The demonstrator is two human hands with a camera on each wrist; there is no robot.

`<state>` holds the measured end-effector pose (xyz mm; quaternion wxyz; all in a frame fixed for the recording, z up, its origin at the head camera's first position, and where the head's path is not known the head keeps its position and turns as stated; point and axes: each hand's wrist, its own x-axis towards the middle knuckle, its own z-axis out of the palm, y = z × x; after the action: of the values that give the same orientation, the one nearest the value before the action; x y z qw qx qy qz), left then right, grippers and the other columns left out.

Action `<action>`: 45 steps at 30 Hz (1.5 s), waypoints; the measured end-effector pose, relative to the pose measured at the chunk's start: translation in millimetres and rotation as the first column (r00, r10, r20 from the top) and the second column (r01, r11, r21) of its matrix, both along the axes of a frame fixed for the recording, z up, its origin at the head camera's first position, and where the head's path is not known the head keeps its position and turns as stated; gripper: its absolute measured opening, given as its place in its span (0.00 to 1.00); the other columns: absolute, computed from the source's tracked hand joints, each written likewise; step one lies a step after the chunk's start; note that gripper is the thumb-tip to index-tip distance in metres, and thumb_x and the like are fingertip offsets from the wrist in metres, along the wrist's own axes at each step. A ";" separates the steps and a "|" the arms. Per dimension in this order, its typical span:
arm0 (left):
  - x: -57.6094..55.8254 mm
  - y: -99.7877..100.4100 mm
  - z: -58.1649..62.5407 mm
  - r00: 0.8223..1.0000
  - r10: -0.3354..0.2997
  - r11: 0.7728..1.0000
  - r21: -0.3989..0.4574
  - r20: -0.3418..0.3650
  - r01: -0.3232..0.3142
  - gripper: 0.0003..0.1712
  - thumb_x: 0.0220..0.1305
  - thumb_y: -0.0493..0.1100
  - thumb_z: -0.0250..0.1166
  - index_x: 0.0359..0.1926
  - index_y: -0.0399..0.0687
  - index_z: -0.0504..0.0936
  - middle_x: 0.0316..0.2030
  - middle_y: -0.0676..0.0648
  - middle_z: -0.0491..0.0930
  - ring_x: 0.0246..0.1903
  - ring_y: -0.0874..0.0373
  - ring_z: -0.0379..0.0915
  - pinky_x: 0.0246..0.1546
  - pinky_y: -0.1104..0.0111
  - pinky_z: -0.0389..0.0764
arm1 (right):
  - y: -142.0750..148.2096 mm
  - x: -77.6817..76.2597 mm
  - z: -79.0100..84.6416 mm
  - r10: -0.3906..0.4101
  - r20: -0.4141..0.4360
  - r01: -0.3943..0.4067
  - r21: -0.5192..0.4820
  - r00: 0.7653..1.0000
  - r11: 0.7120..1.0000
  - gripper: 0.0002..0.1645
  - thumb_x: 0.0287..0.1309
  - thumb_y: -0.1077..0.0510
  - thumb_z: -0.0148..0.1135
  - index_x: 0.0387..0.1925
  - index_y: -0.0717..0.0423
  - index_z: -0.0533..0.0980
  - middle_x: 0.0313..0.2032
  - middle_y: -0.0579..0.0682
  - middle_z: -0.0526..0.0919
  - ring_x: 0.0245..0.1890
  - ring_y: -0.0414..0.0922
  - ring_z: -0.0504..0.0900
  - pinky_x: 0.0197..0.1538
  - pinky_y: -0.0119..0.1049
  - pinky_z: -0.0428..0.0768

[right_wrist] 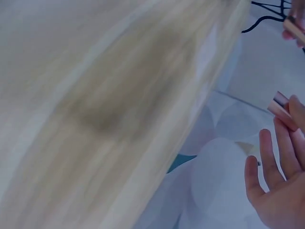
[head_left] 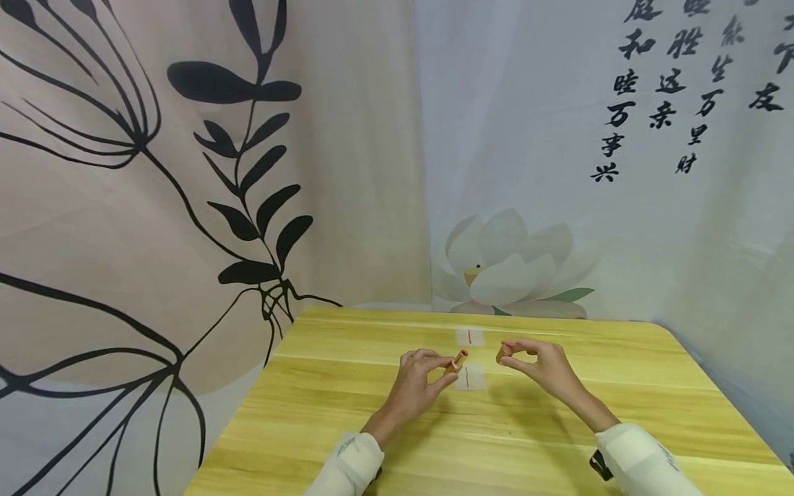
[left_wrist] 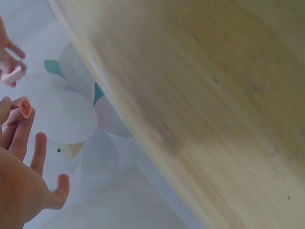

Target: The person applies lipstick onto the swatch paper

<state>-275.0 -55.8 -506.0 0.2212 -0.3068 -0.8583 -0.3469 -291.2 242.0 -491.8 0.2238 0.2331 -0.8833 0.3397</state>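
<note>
My left hand [head_left: 414, 382] pinches a rose-gold lipstick tube [head_left: 460, 359] between thumb and fingertips, tilted upward above the table. In the left wrist view, a red round label [left_wrist: 25, 108] marks the end of that tube. To the right, my right hand [head_left: 548, 368] holds a short rose-gold lipstick cap [head_left: 501, 353] between thumb and index finger. Seen from the right wrist, the cap [right_wrist: 281, 106] sits at the fingertips while the other fingers spread loosely. Tube and cap are apart, with a gap between the hands.
Both hands are over a yellow wood-grain table [head_left: 298, 413]. Two white paper labels with red lines, a far one [head_left: 470, 337] and a near one [head_left: 471, 377], lie on it between the hands. Behind the table's far edge hangs a printed cloth [head_left: 366, 172].
</note>
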 end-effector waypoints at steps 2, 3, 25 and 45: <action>0.1 0.1 0.7 1.000 0.001 1.000 0.007 0.005 -0.001 0.16 0.64 0.48 0.75 0.51 0.52 0.90 0.44 0.55 0.88 0.53 0.57 0.78 0.65 0.45 0.66 | -6.2 1.6 6.7 0.004 -0.004 -0.004 -0.014 1.000 1.000 0.23 0.55 0.55 0.79 0.53 0.56 0.87 0.42 0.47 0.91 0.41 0.51 0.90 0.47 0.54 0.86; 0.0 0.2 0.9 1.000 0.002 1.000 0.007 0.006 -0.002 0.16 0.64 0.48 0.75 0.52 0.53 0.90 0.44 0.55 0.88 0.53 0.57 0.78 0.65 0.45 0.66 | -9.0 2.5 9.5 0.007 -0.002 -0.007 -0.023 1.000 1.000 0.23 0.55 0.55 0.79 0.53 0.56 0.87 0.42 0.47 0.91 0.42 0.51 0.90 0.47 0.54 0.86; -1.3 3.2 -2.5 0.999 0.029 0.998 -0.057 -0.037 -0.032 0.17 0.67 0.52 0.72 0.53 0.53 0.90 0.42 0.58 0.88 0.51 0.61 0.78 0.63 0.47 0.68 | -45.7 10.7 31.8 0.031 0.017 -0.028 -0.147 0.999 0.989 0.24 0.58 0.53 0.78 0.57 0.51 0.86 0.50 0.50 0.90 0.47 0.54 0.89 0.48 0.54 0.86; 1.2 3.2 0.6 1.000 0.004 1.000 -0.028 -0.015 -0.004 0.17 0.66 0.49 0.73 0.53 0.52 0.90 0.43 0.57 0.88 0.52 0.59 0.78 0.63 0.45 0.67 | -62.3 13.8 31.8 0.167 0.010 -0.163 -0.172 0.986 0.972 0.24 0.58 0.59 0.77 0.57 0.55 0.85 0.49 0.49 0.90 0.50 0.52 0.88 0.50 0.56 0.85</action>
<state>-273.9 -52.6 -505.4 0.2241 -0.3108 -0.8619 -0.3322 -277.4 179.7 -459.9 0.2034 0.2815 -0.8311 0.4343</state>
